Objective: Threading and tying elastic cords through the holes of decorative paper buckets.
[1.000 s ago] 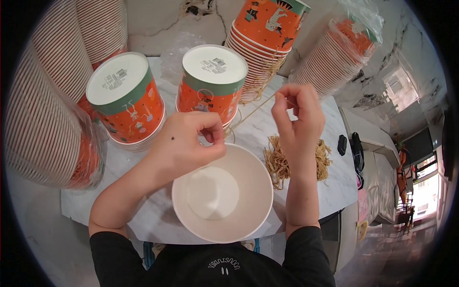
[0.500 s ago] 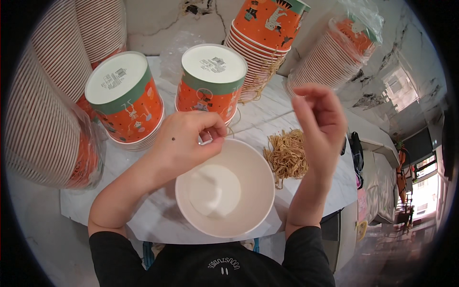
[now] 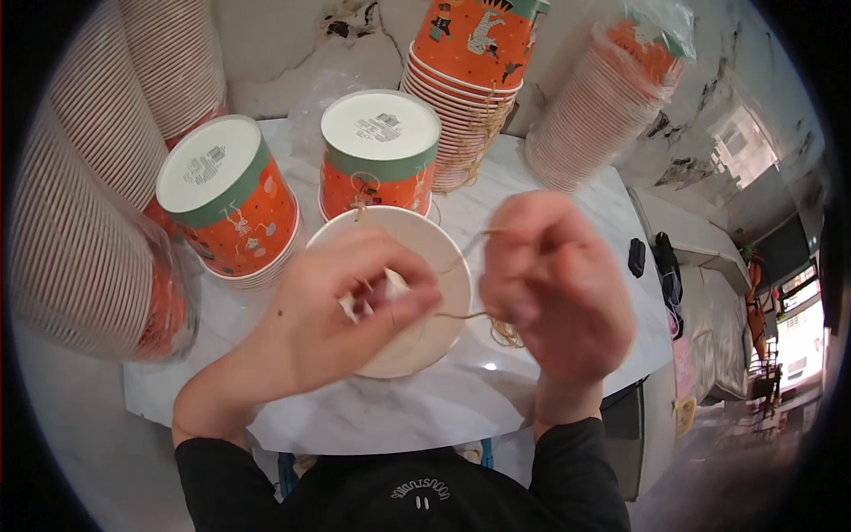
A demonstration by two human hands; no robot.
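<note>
A thin tan strand (image 3: 459, 316), string or rubber band, runs between my two hands above an open white-lined paper tub (image 3: 454, 257). My left hand (image 3: 355, 306) pinches its end between thumb and curled fingers, covering the tub's left part. Something pale shows between those fingers, but I cannot tell what it is. My right hand (image 3: 558, 284), closed and blurred by motion, grips the other end at the tub's right side. Part of a tan strand pile (image 3: 505, 333) peeks out beside it; most is hidden.
Upside-down orange tubs with green bands stand at left (image 3: 232, 208) and centre (image 3: 379, 168). Behind is a taller tub stack (image 3: 465, 97) draped with tan strands. Plastic-wrapped tub stacks rise at far left (image 3: 80, 239) and back right (image 3: 603, 102). A small black object (image 3: 636, 257) lies right.
The open tub has shifted away from me and slightly left. My right hand has come lower and nearer my left, covering most of the pile. The strand between them now hangs shorter.
</note>
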